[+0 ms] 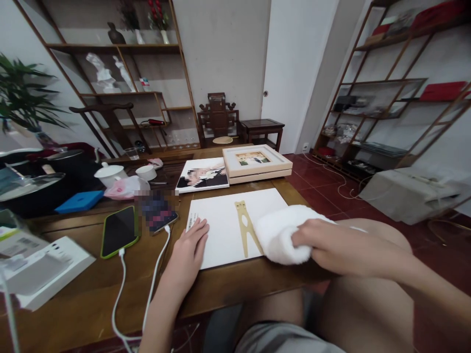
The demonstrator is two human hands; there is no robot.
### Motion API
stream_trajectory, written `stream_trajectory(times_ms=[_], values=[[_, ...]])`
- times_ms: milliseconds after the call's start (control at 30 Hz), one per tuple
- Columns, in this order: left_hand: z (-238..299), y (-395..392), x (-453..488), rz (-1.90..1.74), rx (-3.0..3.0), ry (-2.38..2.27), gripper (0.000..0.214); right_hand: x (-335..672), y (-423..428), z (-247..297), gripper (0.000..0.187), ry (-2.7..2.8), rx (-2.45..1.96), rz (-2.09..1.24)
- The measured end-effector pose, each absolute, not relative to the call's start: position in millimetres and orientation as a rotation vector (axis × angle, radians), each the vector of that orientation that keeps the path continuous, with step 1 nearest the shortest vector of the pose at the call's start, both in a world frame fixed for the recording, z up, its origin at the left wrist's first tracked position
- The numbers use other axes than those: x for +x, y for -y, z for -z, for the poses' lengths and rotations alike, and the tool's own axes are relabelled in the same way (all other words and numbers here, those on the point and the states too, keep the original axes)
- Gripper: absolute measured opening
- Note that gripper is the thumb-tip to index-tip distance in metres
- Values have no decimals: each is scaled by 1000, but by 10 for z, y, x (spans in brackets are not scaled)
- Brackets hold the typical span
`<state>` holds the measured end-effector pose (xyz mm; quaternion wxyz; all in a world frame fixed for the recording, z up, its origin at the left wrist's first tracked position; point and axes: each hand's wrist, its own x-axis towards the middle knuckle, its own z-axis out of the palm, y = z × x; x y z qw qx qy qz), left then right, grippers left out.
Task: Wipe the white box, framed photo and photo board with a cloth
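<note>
A white rectangular panel (217, 220), the back of a picture frame by its looks, lies flat at the table's front edge. A tan, cat-shaped stand leg (243, 228) with two prongs runs down its middle. My left hand (191, 245) rests on the panel's left edge, fingers stretched out and holding nothing. Bunched in my right hand (320, 245) is a fluffy white towel (283, 230). It covers the panel's right side and touches or hides part of the stand leg's right prong; my right fingertips are partly sunk in the cloth.
Behind the panel lie a photo print (206, 179) and a boxed picture frame (235, 171). To the left are a green-cased phone (119, 233), a second phone (162, 223) on a white cable, a white box (55, 272), a blue box (79, 201) and a teapot (110, 174).
</note>
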<state>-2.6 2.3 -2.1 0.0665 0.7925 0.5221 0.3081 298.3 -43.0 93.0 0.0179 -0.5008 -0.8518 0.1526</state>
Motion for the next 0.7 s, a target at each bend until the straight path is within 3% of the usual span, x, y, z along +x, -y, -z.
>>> stream_trajectory(times_ms=[333, 533, 700], values=[[-13, -11, -20, -928, 2415, -1582, 36, 2809, -794, -776, 36, 2620, -1482, -252], [1, -13, -24, -941, 2411, -1572, 36, 2675, -188, -706, 35, 2673, -1464, -214], [5, -14, -21, -935, 2406, -1570, 37, 2806, 513, -804, 34, 2666, -1462, -431]])
